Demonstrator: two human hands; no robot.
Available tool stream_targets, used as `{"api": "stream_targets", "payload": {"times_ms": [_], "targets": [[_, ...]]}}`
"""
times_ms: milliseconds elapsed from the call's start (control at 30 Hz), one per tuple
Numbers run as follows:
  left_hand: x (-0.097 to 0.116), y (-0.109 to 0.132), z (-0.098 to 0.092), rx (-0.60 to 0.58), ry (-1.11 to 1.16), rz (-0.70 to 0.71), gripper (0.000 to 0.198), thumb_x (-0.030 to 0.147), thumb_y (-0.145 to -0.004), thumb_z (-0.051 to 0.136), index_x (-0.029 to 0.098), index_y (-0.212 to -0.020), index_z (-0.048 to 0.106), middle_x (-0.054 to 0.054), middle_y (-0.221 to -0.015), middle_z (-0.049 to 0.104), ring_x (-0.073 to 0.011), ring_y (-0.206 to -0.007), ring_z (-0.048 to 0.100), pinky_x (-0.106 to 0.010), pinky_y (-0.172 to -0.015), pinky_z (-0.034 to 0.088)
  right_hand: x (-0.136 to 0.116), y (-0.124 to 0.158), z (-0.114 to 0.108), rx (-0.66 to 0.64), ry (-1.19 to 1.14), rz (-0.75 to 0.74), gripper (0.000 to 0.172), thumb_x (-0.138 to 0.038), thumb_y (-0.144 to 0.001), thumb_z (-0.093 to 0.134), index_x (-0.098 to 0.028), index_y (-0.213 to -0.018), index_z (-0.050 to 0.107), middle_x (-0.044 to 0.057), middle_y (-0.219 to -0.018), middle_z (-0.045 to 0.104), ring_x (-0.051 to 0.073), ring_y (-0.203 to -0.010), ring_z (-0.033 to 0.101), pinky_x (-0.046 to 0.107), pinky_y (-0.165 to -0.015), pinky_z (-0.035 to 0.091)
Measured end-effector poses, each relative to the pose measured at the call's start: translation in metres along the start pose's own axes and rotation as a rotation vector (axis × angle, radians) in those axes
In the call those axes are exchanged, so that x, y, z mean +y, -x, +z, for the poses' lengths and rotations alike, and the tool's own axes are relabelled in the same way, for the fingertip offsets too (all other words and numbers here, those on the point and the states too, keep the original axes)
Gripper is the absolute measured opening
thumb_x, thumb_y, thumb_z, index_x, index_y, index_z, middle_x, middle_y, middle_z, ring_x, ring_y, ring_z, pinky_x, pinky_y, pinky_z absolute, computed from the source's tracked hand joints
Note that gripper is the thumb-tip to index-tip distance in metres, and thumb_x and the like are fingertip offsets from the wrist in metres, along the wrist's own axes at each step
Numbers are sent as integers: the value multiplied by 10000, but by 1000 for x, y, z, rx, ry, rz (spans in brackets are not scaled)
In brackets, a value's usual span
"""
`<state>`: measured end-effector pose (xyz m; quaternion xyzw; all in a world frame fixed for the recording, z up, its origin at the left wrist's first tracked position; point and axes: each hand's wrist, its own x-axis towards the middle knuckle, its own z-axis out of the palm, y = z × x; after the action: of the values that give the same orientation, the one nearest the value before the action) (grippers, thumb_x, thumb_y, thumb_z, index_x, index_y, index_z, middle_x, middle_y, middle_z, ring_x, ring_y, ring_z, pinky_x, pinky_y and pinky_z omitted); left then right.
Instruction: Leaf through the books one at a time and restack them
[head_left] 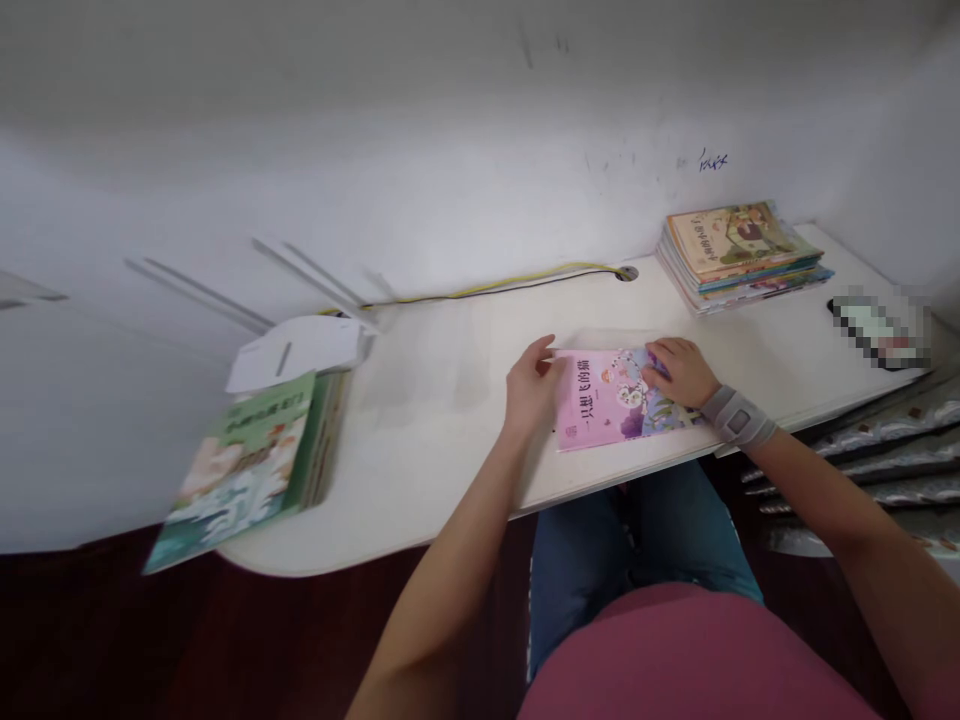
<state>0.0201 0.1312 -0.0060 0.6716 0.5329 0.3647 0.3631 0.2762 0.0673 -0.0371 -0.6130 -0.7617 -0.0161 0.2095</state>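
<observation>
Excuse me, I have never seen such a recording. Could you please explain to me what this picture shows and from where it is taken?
Certainly. There is no machine: these are a person's bare hands, seen by a camera worn on the head, looking forward and down. The left hand is at the left edge of a pink picture book; the right hand rests on its upper right part. On the white table there are also a stack of picture books at the right, a green-covered book topping another pile at the left, what looks like a router behind that pile, and a yellow cable along the wall.
</observation>
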Motion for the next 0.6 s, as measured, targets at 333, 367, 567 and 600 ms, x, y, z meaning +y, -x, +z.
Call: {"api": "stream_targets", "payload": {"times_ms": [333, 367, 567, 600], "targets": [[-12, -26, -1, -366, 606, -283, 555, 235, -548, 791, 153, -1076, 641, -19, -763, 699, -160, -670, 652, -325, -672, 545, 12, -4, -1, 75, -103, 42, 384, -362, -888, 499, -139, -1179, 614, 140, -1137, 650, 269, -1085, 555, 429, -996, 372], [-12, -26, -2, -366, 609, -294, 489, 233, -549, 791, 155, -1011, 655, -26, -768, 703, -161, -666, 651, -328, -666, 544, 14, -4, -4, 92, -133, 52, 368, -362, -886, 499, -144, -1154, 628, 138, -1097, 660, 267, -1057, 567, 433, -981, 386], [-7, -20, -7, -278, 518, -253, 286, 242, -565, 779, 145, -816, 683, -16, -686, 684, -134, -591, 612, -283, -598, 496, 22, -4, -25, 115, -678, 198, 252, -403, -839, 538, -194, -882, 672, 49, -823, 681, 187, -744, 613, 349, -725, 489], [-7, -19, -7, -262, 500, -239, 268, 250, -570, 777, 145, -799, 685, -13, -680, 681, -128, -586, 606, -274, -590, 486, 22, -3, -27, 99, -766, 232, 251, -422, -812, 568, -194, -848, 666, 34, -789, 677, 171, -691, 601, 331, -680, 485]]}}
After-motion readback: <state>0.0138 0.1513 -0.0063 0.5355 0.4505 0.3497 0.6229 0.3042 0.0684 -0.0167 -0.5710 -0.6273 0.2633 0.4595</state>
